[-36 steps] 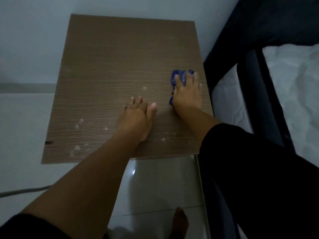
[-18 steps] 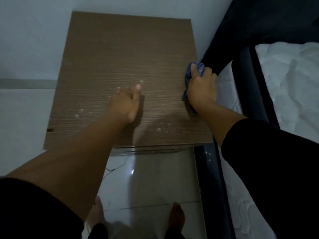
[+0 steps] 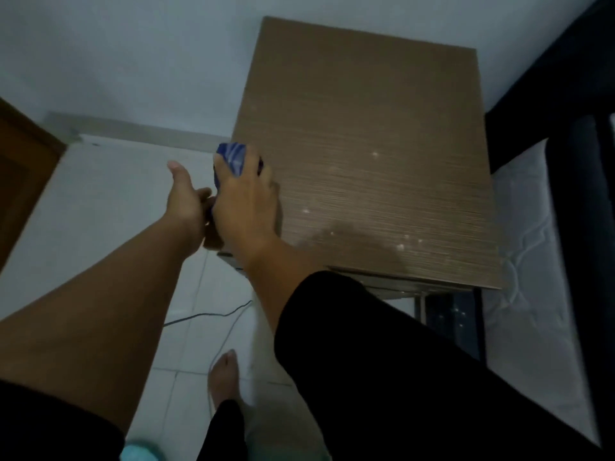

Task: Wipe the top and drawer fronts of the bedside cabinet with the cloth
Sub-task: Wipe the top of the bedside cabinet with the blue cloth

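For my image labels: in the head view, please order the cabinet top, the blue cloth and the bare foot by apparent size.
1. Cabinet top, by far the largest.
2. Bare foot.
3. Blue cloth, mostly hidden under the right hand.
Foot and cloth are unsure: the cloth is partly covered.

The only camera sits on my head, looking forward and steeply down past my arms. It faces the bedside cabinet, whose top fills the upper middle toward one o'clock, near enough that wood grain shows. My forearms reach in from the bottom edge, my left hand and right hand near centre. The floor lies at nine o'clock, the bed at three o'clock, my foot at six o'clock.
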A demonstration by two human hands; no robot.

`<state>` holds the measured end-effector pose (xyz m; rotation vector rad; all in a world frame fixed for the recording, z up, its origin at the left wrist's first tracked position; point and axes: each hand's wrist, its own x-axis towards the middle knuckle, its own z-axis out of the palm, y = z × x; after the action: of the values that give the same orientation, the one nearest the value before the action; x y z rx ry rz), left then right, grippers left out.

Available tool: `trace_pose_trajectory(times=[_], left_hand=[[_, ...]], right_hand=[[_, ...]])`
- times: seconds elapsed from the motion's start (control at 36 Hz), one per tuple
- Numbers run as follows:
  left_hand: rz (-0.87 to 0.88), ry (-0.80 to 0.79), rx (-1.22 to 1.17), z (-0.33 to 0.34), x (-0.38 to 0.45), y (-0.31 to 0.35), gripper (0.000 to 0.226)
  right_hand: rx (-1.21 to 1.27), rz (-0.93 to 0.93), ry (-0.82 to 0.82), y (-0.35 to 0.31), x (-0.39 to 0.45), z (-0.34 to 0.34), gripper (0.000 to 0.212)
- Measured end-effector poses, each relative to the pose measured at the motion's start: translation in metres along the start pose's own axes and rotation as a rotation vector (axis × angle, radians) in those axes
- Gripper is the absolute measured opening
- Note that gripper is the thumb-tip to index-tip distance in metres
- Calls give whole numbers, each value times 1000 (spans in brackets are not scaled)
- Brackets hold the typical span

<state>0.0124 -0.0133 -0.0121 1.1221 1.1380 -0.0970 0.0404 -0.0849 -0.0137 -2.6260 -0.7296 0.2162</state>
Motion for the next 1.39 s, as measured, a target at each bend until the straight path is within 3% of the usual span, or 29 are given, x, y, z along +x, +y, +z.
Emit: trace_pose_trajectory(times=[0.28, 0.5, 0.58, 0.69, 0.78, 0.89, 1.06, 1.17, 1.39], left_hand=[[22, -115, -74, -8, -13, -1, 96], [28, -100, -69, -11, -7, -8, 91], [76, -87, -1, -4, -12, -9, 85], [156, 9, 187, 4, -14, -13, 89], [213, 119, 421, 9, -11, -22, 98], [351, 225, 679, 31, -19, -34, 77], [525, 69, 974, 60, -37, -51, 63], [602, -33, 1134, 82, -45, -59, 63], [644, -161, 1359, 129, -63, -85, 61]], right_hand=[[-297, -62, -79, -5, -6, 38, 59], [-310, -94, -186, 0, -5, 39, 60], [-333, -98, -195, 2, -7, 38, 74], [-372, -97, -180, 12, -10, 36, 96], [-367, -87, -177, 26, -13, 31, 84], [-331, -46, -150, 54, -20, 20, 64], [-262, 54, -106, 106, -36, -3, 54], [-263, 145, 92, 143, -51, -16, 52], [-279, 331, 63, 216, -80, -46, 48]])
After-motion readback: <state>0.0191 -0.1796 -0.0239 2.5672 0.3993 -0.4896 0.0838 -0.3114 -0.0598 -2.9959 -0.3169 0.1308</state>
